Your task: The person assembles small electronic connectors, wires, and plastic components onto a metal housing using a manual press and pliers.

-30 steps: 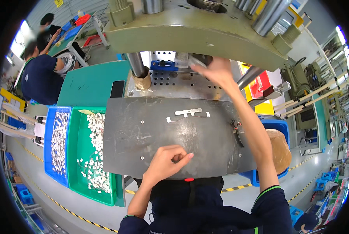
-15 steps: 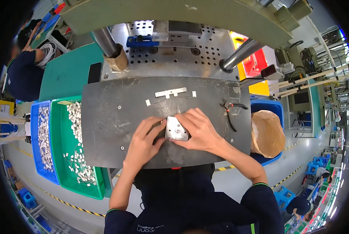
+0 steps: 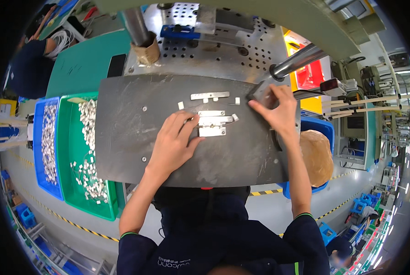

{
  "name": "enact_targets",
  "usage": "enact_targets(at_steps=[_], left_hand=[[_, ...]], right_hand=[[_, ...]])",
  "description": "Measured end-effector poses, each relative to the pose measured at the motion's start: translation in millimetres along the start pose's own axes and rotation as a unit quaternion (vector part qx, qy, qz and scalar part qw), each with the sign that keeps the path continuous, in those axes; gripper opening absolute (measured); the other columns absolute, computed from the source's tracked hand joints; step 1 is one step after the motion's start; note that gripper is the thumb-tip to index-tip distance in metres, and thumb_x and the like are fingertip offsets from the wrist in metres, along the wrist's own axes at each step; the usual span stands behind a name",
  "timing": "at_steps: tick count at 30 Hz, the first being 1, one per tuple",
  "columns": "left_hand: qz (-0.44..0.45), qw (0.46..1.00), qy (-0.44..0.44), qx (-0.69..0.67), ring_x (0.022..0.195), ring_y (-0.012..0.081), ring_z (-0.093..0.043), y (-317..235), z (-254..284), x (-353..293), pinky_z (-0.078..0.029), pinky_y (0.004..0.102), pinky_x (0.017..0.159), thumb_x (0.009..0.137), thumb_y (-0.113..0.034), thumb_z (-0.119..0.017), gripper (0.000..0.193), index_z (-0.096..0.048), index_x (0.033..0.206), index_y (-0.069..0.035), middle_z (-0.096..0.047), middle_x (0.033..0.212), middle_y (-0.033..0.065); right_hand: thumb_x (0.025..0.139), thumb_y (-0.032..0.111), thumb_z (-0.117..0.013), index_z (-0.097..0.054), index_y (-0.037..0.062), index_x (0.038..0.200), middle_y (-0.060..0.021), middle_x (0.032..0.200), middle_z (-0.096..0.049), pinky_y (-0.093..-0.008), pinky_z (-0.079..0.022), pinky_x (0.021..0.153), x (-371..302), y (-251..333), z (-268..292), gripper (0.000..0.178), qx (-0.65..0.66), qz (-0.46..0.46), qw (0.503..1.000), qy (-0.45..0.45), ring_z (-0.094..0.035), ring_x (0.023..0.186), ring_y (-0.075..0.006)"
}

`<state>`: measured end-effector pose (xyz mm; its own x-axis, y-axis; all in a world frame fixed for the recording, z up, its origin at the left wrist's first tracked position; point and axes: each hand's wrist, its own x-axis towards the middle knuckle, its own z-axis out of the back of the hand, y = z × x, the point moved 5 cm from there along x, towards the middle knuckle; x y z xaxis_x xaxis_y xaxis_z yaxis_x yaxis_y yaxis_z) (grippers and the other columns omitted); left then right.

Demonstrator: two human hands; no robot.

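A silver metal fixture block (image 3: 212, 132) lies on the dark work board, a narrow bar and a thin wire with a white connector (image 3: 235, 117) resting across it. My left hand (image 3: 172, 140) grips the left end of this block, fingertips at its upper corner and thumb near its lower one. Over the board's right side, my right hand (image 3: 280, 110) holds a grey metal block (image 3: 260, 91) between thumb and fingers. Farther from me lies a silver metal strip (image 3: 209, 96) with a wire and a white connector (image 3: 181, 105) at its left. Beneath my right hand the cutting pliers are mostly hidden.
Green (image 3: 112, 201) and blue (image 3: 37, 151) bins of small white connector parts stand at the left. Beyond the board rises a press with steel posts (image 3: 292, 64) and a perforated plate (image 3: 182, 66). A blue bin (image 3: 329, 137) with a brown paper liner sits at the right.
My right hand has lifted the block off the fixture and carried it to the far right, exposing the bar and wire. My left hand stays beside the lower block, slightly farther away.
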<state>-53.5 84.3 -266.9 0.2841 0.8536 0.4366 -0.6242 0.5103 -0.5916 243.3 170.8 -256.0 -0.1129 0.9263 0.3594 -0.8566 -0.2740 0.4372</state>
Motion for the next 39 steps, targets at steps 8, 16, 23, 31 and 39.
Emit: enact_targets(at_steps=[8,16,23,31,39], left_hand=[[-0.015,0.999,-0.014,0.037,0.116,0.0331,-0.065,-3.8,3.1,7.1,-0.054,0.0438,0.098,0.084,-0.003,-0.081,0.036,-0.073,0.119,0.001,-0.068,0.118,0.0123],[-0.029,0.997,-0.038,0.067,0.111,0.0300,-0.065,-0.3,-2.5,7.8,-0.056,0.0417,0.092,0.077,0.007,-0.071,0.037,-0.076,0.113,0.003,-0.069,0.109,0.0107],[-0.007,0.996,-0.064,-0.057,0.093,0.0251,-0.069,-3.3,27.6,31.4,-0.057,0.0361,0.081,0.088,0.001,-0.075,0.024,-0.079,0.112,0.002,-0.072,0.096,0.0096],[0.336,0.834,0.055,-0.434,0.088,0.0087,-0.068,8.7,20.5,23.9,-0.054,0.0254,0.083,0.101,-0.013,-0.075,0.024,-0.079,0.117,0.004,-0.079,0.090,0.0079],[0.358,0.814,0.056,-0.453,0.089,0.0101,-0.070,12.6,13.9,9.8,-0.055,0.0264,0.084,0.101,-0.014,-0.075,0.026,-0.078,0.117,0.006,-0.080,0.096,0.0091]], right_hand=[[0.081,0.017,-0.085,-0.072,0.0108,0.125,-0.0104,0.118,-0.063,-0.0438,-0.043,0.103,-17.1,38.8,-3.5,0.046,-0.073,0.008,0.988,-0.134,-0.055,0.118,-0.0319],[0.090,0.001,-0.077,-0.079,0.0047,0.118,-0.0094,0.101,-0.073,-0.0357,-0.052,0.084,-44.6,70.9,-32.2,0.028,0.185,0.125,0.972,0.074,-0.067,0.094,-0.0263],[0.097,0.003,-0.072,-0.077,0.0014,0.116,-0.0103,0.092,-0.071,-0.0312,-0.052,0.080,-28.5,76.6,-28.0,0.019,0.261,0.073,0.962,0.045,-0.067,0.085,-0.0212],[0.110,0.025,-0.063,-0.075,-0.0040,0.114,-0.0046,0.093,-0.072,-0.0259,-0.050,0.079,-31.2,80.2,-8.0,0.031,0.458,-0.117,0.871,0.133,-0.066,0.083,-0.0112],[0.108,0.020,-0.067,-0.076,-0.0063,0.115,-0.0098,0.103,-0.077,-0.0303,-0.056,0.085,-45.5,75.1,-11.3,0.029,0.499,-0.152,0.829,0.200,-0.071,0.088,-0.0150]])
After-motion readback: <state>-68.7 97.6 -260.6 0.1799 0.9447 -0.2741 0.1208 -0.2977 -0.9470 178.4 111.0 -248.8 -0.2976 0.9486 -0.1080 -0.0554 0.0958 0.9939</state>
